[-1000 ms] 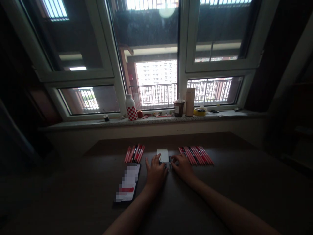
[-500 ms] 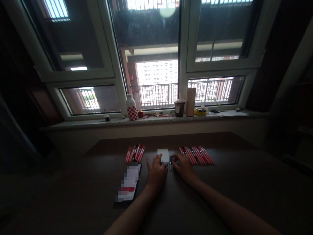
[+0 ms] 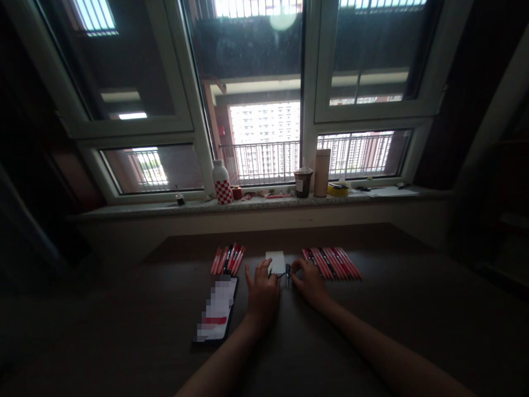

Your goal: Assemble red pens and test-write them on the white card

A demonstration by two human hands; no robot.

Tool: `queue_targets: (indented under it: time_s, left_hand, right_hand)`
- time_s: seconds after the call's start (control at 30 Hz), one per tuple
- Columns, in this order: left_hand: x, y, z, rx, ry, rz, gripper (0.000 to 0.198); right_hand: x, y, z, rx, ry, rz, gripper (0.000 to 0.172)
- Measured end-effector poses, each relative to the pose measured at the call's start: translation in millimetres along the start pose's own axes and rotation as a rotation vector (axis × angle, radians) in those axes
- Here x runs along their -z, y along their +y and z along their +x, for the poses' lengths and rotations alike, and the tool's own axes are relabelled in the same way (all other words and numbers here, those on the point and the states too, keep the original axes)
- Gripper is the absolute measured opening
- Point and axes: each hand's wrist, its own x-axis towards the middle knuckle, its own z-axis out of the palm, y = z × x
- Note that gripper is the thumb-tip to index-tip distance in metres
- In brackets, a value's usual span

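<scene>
Both of my hands rest on a dark table (image 3: 372,325), close together near its far middle. My left hand (image 3: 262,292) has its fingers curled around a small dark thing I cannot make out, right by a white card (image 3: 275,261). My right hand (image 3: 308,282) is pinched on a small dark piece (image 3: 288,269) that stands between the two hands. A bundle of red pens (image 3: 227,258) lies to the left of the card. A wider row of red pens (image 3: 332,262) lies to the right, just beyond my right hand.
A phone (image 3: 216,316) lies face up beside my left wrist. Behind the table runs a stone windowsill (image 3: 165,207) with a checked bottle (image 3: 221,183), a drink cup (image 3: 303,182), a tall flask (image 3: 321,172) and papers (image 3: 388,191). Large windows rise above it.
The hands have shifted slightly; the small dark piece now shows more plainly between them. The pens, card and phone have not moved.
</scene>
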Motion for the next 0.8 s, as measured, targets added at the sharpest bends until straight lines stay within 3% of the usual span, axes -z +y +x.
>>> queue_targets:
  time_s: [0.1, 0.23, 0.43, 0.8]
  left_hand:
    - [1.3, 0.1, -0.5, 0.026, 0.004, -0.023, 0.020]
    - [1.4, -0.6, -1.0, 0.042, 0.009, -0.058, 0.019]
    - [1.5, -2.5, -0.3, 0.088, 0.003, -0.105, 0.019]
    - [-1.4, -7.4, -1.1, 0.125, 0.011, -0.158, 0.017]
  right_hand:
    - [0.1, 0.7, 0.5, 0.001, -0.014, 0.041, 0.009]
    - [1.6, -0.5, 1.3, 0.014, -0.029, 0.100, 0.024]
    - [2.5, 0.6, 1.5, -0.001, -0.049, 0.145, 0.014]
    - [1.4, 4.1, 2.4, -0.031, -0.062, 0.253, 0.012]
